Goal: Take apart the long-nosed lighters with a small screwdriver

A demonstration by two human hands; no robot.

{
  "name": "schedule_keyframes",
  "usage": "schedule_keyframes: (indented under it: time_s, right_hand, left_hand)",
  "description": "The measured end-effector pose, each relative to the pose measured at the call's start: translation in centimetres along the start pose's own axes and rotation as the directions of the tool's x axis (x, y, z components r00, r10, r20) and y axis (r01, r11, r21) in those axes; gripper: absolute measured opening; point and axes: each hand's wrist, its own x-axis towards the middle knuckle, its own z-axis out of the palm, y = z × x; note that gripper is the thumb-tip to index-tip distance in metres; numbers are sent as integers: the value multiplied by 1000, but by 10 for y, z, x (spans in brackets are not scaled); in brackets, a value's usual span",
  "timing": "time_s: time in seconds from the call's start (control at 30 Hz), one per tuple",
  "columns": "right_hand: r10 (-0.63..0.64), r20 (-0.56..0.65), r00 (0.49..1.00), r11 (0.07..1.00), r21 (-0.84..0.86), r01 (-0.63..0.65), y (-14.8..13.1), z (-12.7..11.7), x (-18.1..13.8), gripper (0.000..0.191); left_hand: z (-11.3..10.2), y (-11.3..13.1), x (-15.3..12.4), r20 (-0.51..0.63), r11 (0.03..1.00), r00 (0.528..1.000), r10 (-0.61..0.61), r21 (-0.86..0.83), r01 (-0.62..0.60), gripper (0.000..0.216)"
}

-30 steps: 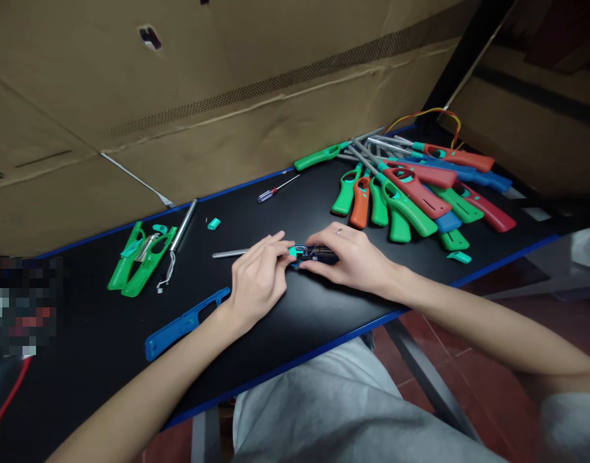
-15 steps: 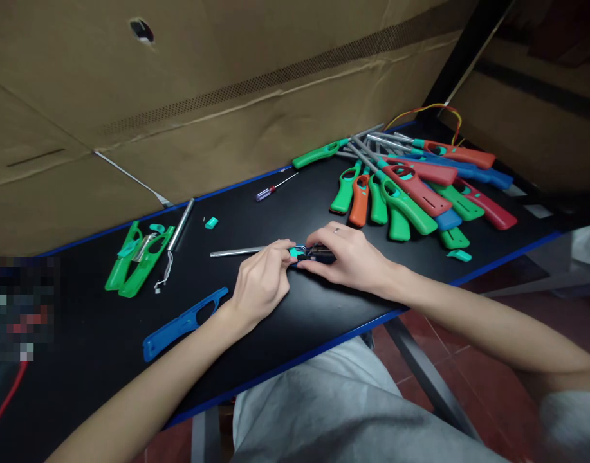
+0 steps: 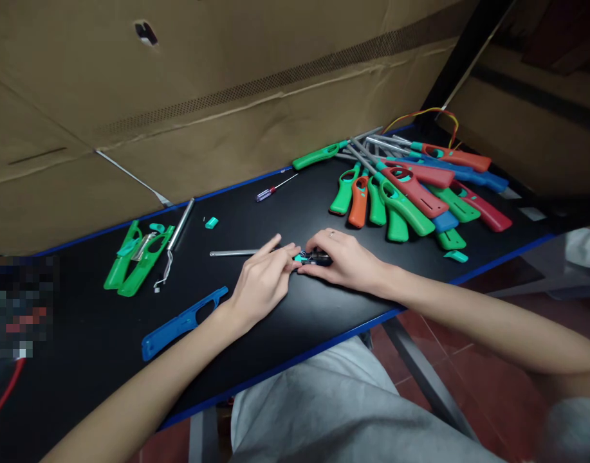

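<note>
Between my hands lies an opened long-nozzle gas lighter point(image 3: 302, 258), its metal tube point(image 3: 234, 253) pointing left along the table. The teal trigger part and thin wires show in the small gap between my fingertips. My left hand point(image 3: 268, 273) pinches the lighter near the trigger part, its index finger raised. My right hand point(image 3: 345, 257) is closed around the dark body end; the fingers hide most of it. A loose blue lighter half-shell point(image 3: 179, 328) rests by my left forearm.
Several assembled lighters point(image 3: 413, 186) are heaped at the right. Green half-shells point(image 3: 143, 263) and a loose metal tube with wires point(image 3: 181, 225) lie at the left. A small screwdriver point(image 3: 270, 191) and a teal piece point(image 3: 211, 222) are farther back, before a cardboard wall point(image 3: 227, 77).
My left index finger has lifted and the left fingers have shifted slightly on the trigger part. My right hand keeps its grip with little movement.
</note>
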Motion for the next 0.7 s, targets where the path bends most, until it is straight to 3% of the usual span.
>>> schedule_keyframes:
  time_s: [0.07, 0.3, 0.47, 0.7]
  right_hand:
    - [-16, 25, 1000, 1000, 25, 16, 1, 0, 0, 24]
    - [-28, 57, 998, 998, 53, 25, -1, -1, 1, 29]
    - [-46, 110, 993, 997, 62, 39, -3, -2, 2, 36]
    - [-121, 196, 973, 992, 46, 115, -3, -4, 7, 35]
  left_hand:
    - [-4, 0, 1, 8, 1000, 1000, -10, -8, 10, 8]
    - [-25, -6, -4, 119, 994, 990, -78, -65, 86, 45]
    - [-36, -17, -13, 72, 991, 997, -26, 132, 16, 30]
    - [-35, -18, -15, 119, 989, 992, 38, 135, -54, 27]
